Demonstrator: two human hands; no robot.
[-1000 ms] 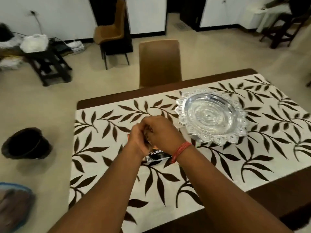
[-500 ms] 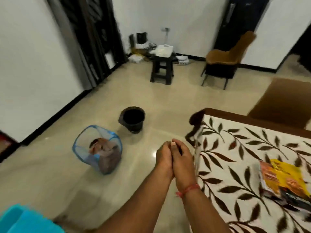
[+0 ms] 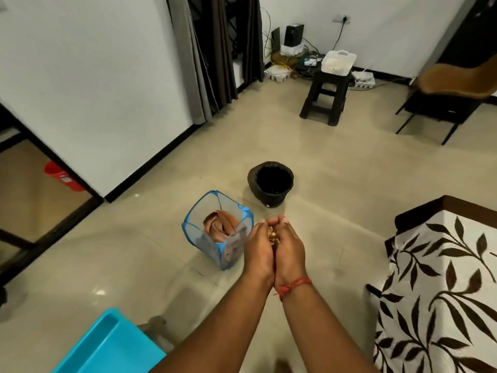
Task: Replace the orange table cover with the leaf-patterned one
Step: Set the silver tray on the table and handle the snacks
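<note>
Leaf-patterned cover (image 3: 441,286) right of cupped hands' grip (image 3: 274,246)

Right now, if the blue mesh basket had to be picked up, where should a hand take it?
Probably the blue top rim, reached from above: the blue mesh basket stands upright and open-topped, its mesh walls look soft, and orange cloth fills the inside.

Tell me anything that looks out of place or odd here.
Little stands out. The left hand and right hand are cupped together over the floor, holding small tan scraps I cannot identify. An orange-brown cloth sits crumpled in the blue mesh basket. The leaf-patterned table cover lies on the table.
</note>
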